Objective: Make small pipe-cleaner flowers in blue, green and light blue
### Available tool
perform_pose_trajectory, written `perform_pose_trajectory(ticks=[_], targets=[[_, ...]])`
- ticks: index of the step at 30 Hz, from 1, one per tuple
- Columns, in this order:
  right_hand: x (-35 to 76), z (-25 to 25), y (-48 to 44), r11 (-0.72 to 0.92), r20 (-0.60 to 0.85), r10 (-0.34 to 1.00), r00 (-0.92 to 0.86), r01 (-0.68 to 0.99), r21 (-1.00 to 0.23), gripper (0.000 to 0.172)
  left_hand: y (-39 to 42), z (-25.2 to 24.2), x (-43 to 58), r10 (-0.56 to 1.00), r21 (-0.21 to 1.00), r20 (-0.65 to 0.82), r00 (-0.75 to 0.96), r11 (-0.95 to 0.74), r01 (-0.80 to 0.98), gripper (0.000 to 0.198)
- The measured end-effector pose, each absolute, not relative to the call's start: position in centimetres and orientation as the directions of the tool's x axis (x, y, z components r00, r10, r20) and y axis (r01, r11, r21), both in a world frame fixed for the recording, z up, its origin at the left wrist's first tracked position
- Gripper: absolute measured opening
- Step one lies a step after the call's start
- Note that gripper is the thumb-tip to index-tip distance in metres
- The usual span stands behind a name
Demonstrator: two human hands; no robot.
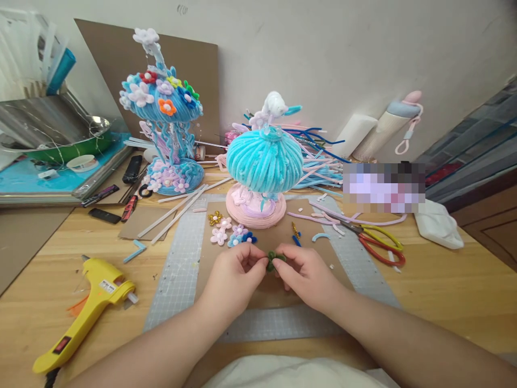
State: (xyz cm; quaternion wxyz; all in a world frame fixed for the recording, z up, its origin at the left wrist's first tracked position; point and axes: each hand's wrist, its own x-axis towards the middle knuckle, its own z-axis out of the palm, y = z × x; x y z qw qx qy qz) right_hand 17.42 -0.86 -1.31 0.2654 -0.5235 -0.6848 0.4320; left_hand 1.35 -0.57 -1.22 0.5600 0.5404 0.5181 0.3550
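Between the fingertips of my left hand (238, 275) and my right hand (302, 272) is a small dark green pipe-cleaner flower (271, 262). Both hands pinch it from opposite sides, just above a brown cardboard sheet (258, 299). Several finished pipe-cleaner flowers (220, 235) in gold, pink, lilac and blue lie beyond my left hand. Farther back stands a turquoise jellyfish-shaped lamp (264, 161) on a round pink base, with a white figure on top. Short gold and blue pipe-cleaner pieces (297, 237) rest beyond my right hand.
A yellow glue gun (100, 285) lies at the left. Scissors (379, 242) with red and yellow handles lie at the right. A blue flower-covered jellyfish lamp (161, 108) stands at the back left. Loose pipe cleaners (319, 172) pile up behind. The cardboard is on a grey cutting mat (173, 291).
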Motion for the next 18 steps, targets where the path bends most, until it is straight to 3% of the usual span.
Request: perform_pose_trajectory(ticks=[3,12,18], targets=[[17.34,-1.38,-0.96,0.071,-0.104,0.939,-0.328,0.480,-0.875,0.021,-0.56,-1.26,1.42,0.949,0.971,-0.229,0.218,0.206,0.126,0.009],[17.06,-1.62,-1.10,0.272,0.057,0.943,-0.329,0.657,-0.703,0.026,-1.02,-1.34,1.64,0.955,0.910,-0.220,0.196,0.129,0.393,0.014],[17.11,-1.70,-0.80,0.138,-0.093,0.931,-0.354,0.575,-0.807,0.021,-0.87,-1.13,1.51,0.949,0.946,-0.151,0.276,0.058,0.319,0.004]])
